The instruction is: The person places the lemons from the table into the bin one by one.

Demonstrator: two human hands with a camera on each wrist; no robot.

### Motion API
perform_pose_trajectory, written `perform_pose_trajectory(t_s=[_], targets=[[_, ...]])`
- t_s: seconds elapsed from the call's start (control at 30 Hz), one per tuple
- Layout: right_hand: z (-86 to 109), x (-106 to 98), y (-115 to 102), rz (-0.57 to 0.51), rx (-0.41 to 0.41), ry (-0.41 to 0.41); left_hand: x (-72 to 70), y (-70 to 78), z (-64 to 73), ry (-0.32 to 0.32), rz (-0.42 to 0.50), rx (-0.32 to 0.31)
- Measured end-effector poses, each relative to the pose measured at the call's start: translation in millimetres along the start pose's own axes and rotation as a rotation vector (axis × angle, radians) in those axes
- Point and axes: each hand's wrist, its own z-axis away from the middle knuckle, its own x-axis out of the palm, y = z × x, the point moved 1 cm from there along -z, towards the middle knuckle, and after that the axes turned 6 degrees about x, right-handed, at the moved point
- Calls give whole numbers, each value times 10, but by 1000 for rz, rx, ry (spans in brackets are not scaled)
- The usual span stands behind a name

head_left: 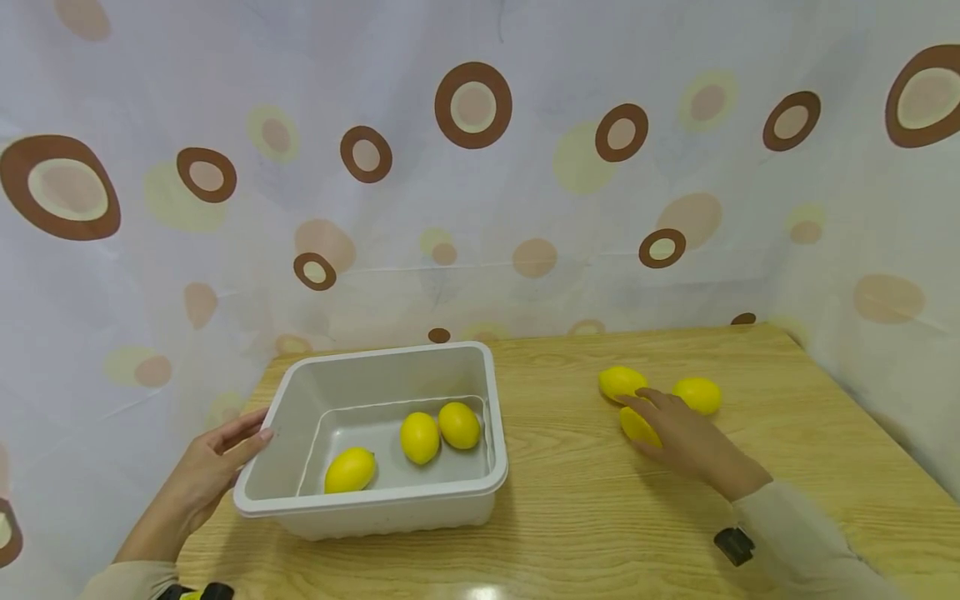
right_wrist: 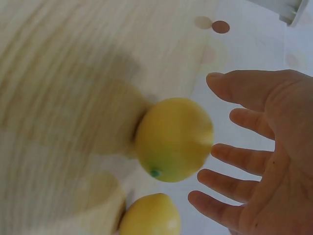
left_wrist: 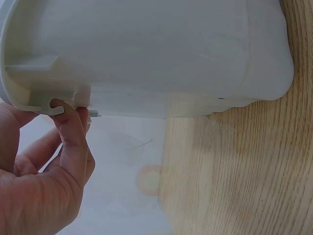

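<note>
A light grey plastic bin point(head_left: 375, 500) stands on the left of the wooden table, with three yellow lemons inside, one of them a lemon point(head_left: 350, 471) near the front. My left hand point(head_left: 202, 471) grips the bin's left rim, thumb on top. In the left wrist view, fingers of that hand point(left_wrist: 51, 191) curl under the rim by a small clip. To the right, my right hand point(head_left: 690, 442) hovers over the nearest lemon point(head_left: 637, 427), its fingers spread. The right wrist view shows that lemon point(right_wrist: 174, 139) in front of the fingertips, not gripped.
Two more lemons lie close by the right hand: one lemon point(head_left: 621, 382) behind it and another lemon point(head_left: 699, 395) to its right. The wooden table point(head_left: 555, 483) stretches between bin and lemons. A patterned curtain point(head_left: 525, 192) hangs behind and at both sides.
</note>
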Motion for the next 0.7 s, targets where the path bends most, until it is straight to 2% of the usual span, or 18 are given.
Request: perform_pose_trajectory(t_s=[0.23, 0.7], targets=[[39, 114, 70, -9, -4, 24, -2, -27, -21, 12, 15, -2], [-6, 281, 90, -35, -4, 78, -1, -25, -12, 11, 16, 3]])
